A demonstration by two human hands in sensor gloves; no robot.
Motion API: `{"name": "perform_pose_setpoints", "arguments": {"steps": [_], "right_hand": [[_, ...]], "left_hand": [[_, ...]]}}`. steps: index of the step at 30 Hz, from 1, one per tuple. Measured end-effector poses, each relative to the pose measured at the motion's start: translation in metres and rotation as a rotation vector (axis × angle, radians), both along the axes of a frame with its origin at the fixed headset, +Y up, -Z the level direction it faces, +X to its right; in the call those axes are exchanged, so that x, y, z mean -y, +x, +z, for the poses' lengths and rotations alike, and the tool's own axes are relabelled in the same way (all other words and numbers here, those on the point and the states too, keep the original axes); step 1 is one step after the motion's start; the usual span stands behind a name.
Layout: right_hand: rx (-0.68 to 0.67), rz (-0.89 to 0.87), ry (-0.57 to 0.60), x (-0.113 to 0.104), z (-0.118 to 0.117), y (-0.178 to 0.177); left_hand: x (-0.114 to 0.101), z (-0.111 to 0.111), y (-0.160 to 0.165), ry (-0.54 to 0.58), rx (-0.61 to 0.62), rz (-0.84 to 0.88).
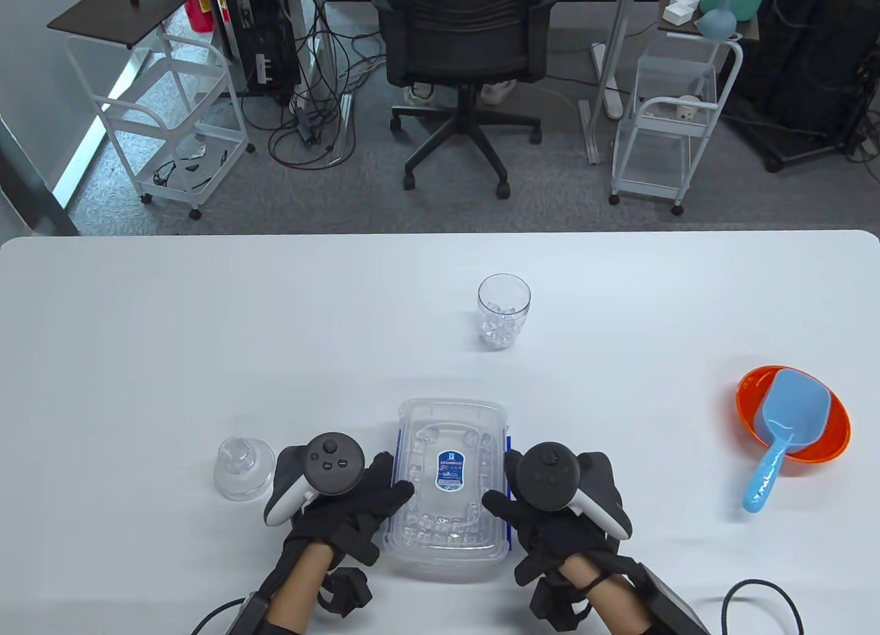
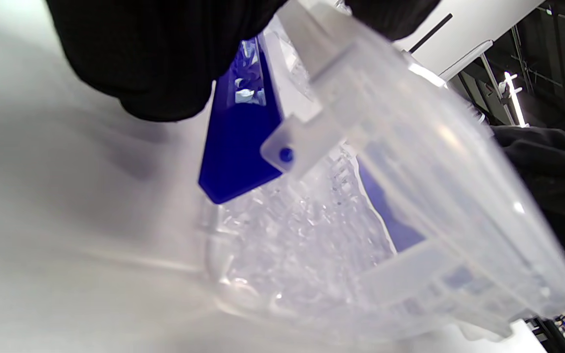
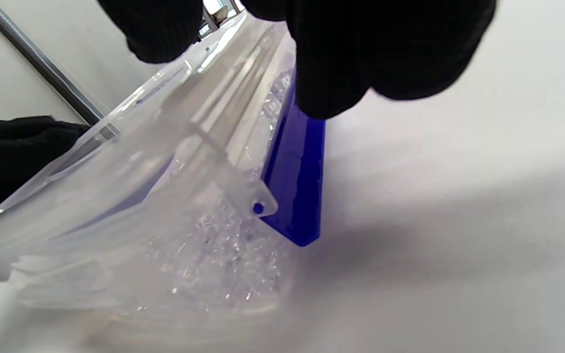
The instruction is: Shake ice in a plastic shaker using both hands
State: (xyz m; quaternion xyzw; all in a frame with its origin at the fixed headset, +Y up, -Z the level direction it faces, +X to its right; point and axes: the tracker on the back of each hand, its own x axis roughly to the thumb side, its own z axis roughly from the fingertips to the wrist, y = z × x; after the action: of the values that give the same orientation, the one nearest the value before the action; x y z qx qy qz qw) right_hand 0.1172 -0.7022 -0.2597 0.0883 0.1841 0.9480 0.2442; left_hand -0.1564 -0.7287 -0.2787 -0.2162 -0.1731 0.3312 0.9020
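Both hands clasp the clear lidded ice box (image 1: 450, 487) near the table's (image 1: 206, 319) front edge: left hand (image 1: 344, 504) on its left side, right hand (image 1: 550, 508) on its right, thumbs over the lid; fingers beneath are hidden; wrist views show blue latches (image 2: 236, 142) and blurred ice; the tumbler (image 1: 504, 312) with ice stands farther back, its cap (image 1: 242, 468) left; whether the box touches the table is unclear.

Bright, even light; blurred wrist views
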Motion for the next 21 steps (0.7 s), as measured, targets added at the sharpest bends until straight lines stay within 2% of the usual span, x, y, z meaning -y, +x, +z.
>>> {"name": "perform_pose_setpoints", "arguments": {"steps": [8,12,17,21], "right_hand": [[0.011,-0.056,-0.118,0.015,-0.007,0.004],[0.031,-0.143,-0.222,0.023,-0.014,0.012],[0.044,-0.412,-0.482,0.047,-0.027,0.025],[0.041,-0.664,-0.62,0.067,-0.031,0.029]], "left_hand": [[0.002,0.0,0.001,-0.045,-0.006,-0.019],[0.016,-0.002,-0.008,-0.193,-0.049,0.105],[0.031,-0.006,-0.017,-0.297,-0.092,0.199],[0.04,-0.009,-0.021,-0.353,-0.108,0.237]]}}
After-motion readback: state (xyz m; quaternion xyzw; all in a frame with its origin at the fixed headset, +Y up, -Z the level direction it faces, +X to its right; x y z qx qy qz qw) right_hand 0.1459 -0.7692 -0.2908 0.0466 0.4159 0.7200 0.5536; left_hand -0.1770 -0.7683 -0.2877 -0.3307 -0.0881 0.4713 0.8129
